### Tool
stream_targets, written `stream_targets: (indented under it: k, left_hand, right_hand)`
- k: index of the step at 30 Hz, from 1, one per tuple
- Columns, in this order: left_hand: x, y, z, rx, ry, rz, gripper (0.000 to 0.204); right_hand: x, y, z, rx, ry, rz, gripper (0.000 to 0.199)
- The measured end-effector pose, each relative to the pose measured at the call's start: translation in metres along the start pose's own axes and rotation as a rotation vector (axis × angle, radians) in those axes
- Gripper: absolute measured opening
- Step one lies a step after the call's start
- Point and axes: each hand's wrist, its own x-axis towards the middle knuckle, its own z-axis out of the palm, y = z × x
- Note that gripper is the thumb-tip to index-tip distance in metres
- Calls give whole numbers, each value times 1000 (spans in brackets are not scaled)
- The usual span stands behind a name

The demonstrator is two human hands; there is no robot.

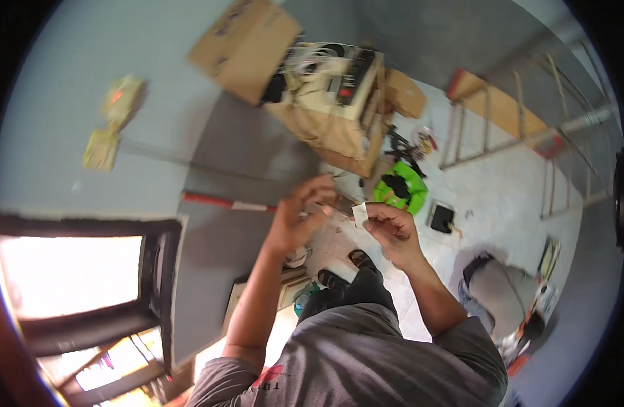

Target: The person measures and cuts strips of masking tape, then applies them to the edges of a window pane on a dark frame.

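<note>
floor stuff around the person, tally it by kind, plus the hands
hands: 2, left hand and right hand pinching a small white piece
cardboard boxes: 2, flat one, packed one
green tray: 1
wooden ladder: 1
total: 7, counting the white piece

Grey short-sleeved shirt — perhaps red-printed — dark trousers.

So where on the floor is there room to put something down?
The pale floor between the green tray and the ladder looks bare. So does the strip right of the small black thing. It is crowded around the cardboard boxes and the tools beside the tray. Both hands, left hand and right hand, are pinching small pieces.
</note>
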Motion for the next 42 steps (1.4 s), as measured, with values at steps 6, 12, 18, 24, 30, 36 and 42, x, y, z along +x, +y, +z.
stream_targets:
  k: [6,12,18,24,30,36,42]
  left_hand:
    - [-98,93,-44,394,380,-27,49]
    - [-202,94,-82,346,857,9,37]
    - [-290,79,-99,283,1105,-14,43]
    - [-358,93,-133,20,1314,216,21]
    - [-412,94,-190,2,1511,311,8]
    - [-444,69,-242,180,1579,373,12]
    - [-462,39,-293,29,1715,439,19]
  right_hand:
    - [52,-8,125,-195,-378,-39,38]
    - [32,6,246,-665,-537,-346,36]
    - [4,30,318,-796,-835,-33,72]
    - [25,60,336,-678,-1110,36,57]
    - [32,73,363,-343,-993,360,19]
    - [53,83,404,-517,-947,142,14]
    - [83,87,446,-753,-831,30,11]
